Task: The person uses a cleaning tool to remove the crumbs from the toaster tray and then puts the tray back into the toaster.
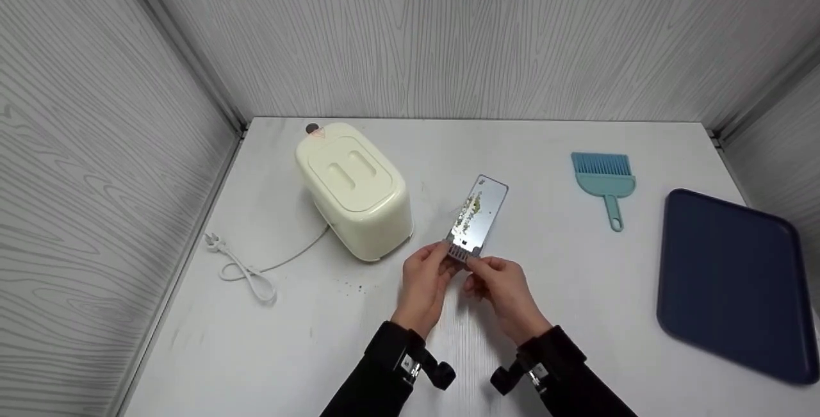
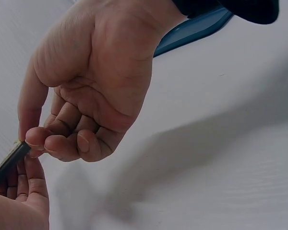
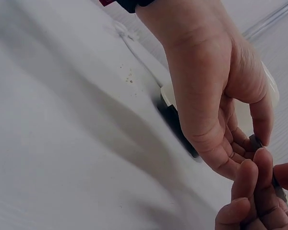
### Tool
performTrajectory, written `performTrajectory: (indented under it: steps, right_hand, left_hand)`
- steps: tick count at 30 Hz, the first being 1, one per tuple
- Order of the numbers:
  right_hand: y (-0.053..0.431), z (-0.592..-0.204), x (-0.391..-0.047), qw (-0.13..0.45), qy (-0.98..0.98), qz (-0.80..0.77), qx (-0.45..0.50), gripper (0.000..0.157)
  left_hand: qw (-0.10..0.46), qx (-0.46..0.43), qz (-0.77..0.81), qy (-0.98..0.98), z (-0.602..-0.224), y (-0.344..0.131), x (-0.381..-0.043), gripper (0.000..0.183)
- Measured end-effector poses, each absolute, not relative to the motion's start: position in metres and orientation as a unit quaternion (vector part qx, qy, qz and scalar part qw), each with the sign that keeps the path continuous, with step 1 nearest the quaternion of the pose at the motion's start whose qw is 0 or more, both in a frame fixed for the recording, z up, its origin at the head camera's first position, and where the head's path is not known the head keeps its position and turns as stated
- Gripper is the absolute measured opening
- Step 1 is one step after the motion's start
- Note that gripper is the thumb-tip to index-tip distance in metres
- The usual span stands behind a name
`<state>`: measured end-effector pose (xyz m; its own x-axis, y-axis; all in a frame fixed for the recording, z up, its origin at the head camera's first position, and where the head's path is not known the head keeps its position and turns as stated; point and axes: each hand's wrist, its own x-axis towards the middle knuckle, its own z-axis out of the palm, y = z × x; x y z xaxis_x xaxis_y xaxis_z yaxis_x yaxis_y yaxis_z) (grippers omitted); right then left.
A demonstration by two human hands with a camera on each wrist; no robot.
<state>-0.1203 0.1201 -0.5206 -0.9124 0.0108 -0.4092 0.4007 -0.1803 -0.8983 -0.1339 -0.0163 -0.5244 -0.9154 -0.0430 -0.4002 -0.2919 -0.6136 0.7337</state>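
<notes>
Both of my hands hold the near end of a toaster crumb tray (image 1: 484,209). It is a narrow, shiny metal plate with a grey slotted handle and yellow-brown crumbs (image 1: 472,207) scattered along it. My left hand (image 1: 423,282) pinches the handle's left corner between thumb and fingers. At the right corner, my right hand (image 1: 506,289) grips with thumb and bent fingers. In the wrist views, the hands hide much of the handle. A cream toaster (image 1: 359,193) with a lid stands to the left of the crumb tray, apart from it.
The toaster's white cord (image 1: 259,284) and plug lie at the left. A few loose crumbs (image 1: 360,287) dot the table (image 1: 320,366) near the toaster. Right of the hands are a teal brush and dustpan set (image 1: 605,183) and a dark blue tray (image 1: 733,282). Walls enclose the table's back and sides.
</notes>
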Motion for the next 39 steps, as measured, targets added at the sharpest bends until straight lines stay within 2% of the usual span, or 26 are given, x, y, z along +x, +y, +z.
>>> performTrajectory:
  steps: [30, 39]
  right_hand:
    - [0.105, -0.522, -0.114, 0.155, 0.63, -0.746, 0.149, 0.027]
    - [0.11, -0.524, -0.114, 0.165, 0.636, -0.744, 0.124, 0.033]
  left_hand:
    - [0.053, -0.203, 0.884, 0.417, -0.526, -0.023, -0.137, 0.023]
    - [0.06, -0.207, 0.879, 0.426, -0.525, -0.025, -0.137, 0.023]
